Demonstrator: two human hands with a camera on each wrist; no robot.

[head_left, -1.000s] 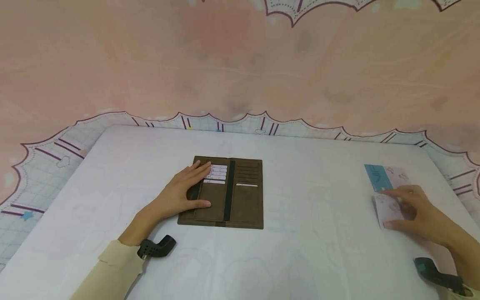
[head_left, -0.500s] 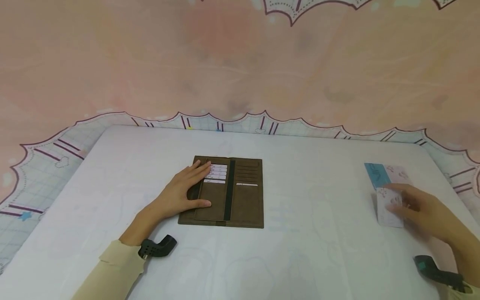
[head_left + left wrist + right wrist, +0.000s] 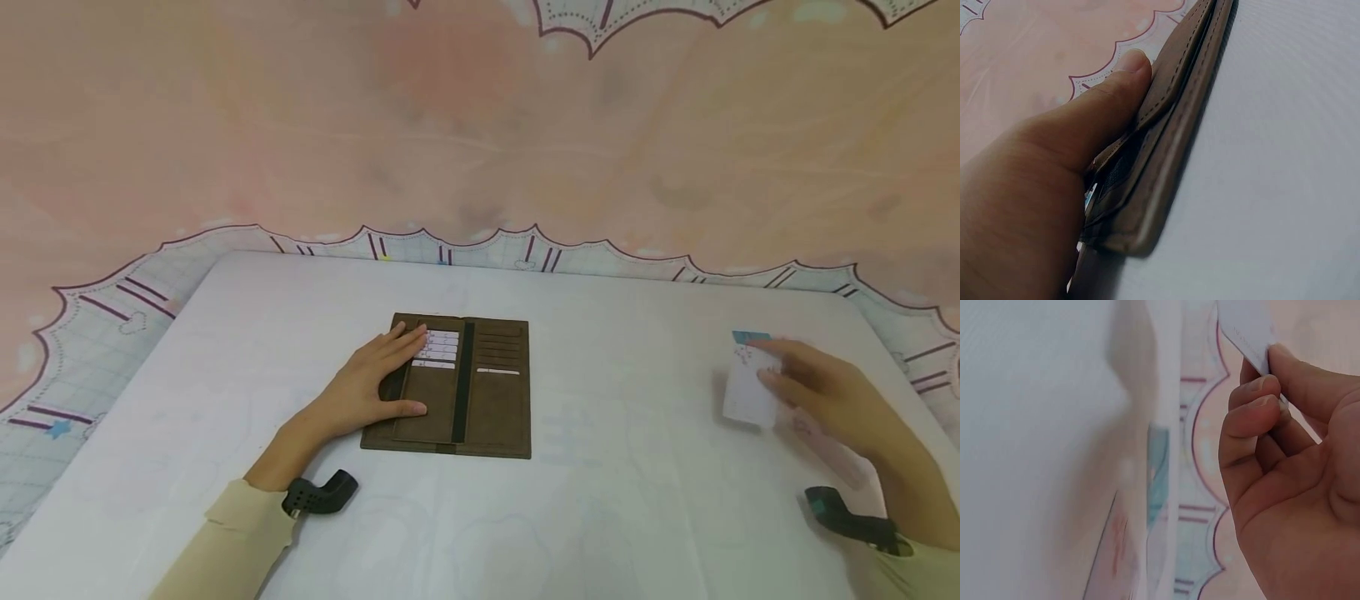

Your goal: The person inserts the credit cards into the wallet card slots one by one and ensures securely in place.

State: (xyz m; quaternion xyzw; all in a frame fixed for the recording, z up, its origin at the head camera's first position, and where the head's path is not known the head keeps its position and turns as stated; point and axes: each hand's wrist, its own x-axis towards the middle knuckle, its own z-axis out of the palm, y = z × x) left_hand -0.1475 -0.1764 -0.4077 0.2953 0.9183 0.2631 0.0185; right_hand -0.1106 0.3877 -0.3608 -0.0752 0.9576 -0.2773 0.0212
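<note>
A brown bifold wallet [image 3: 497,417] lies unfolded on the table, with several white card edges [image 3: 435,353] showing in its left slots and one in the right half. My left hand [image 3: 375,379] rests on its left half, fingers extended. In the left wrist view the thumb [image 3: 1107,103] lies over the wallet's edge [image 3: 1169,162]. At the right, my right hand [image 3: 832,396] pinches a whitish card [image 3: 748,390] between thumb and fingers, above the table. Below it lie a blue-and-pink card [image 3: 1158,475] and a pink patterned card [image 3: 1112,559], both largely hidden by the hand in the head view.
A white cover lies over the table [image 3: 600,492]. Behind it hangs a peach cloth [image 3: 480,142] with a scalloped border. Each wrist wears a black camera mount, one on the left [image 3: 322,493] and one on the right [image 3: 851,517].
My right hand has picked the whitish card up from among the cards at the right, raising it and moving it slightly left and away from me. The left hand stays on the wallet.
</note>
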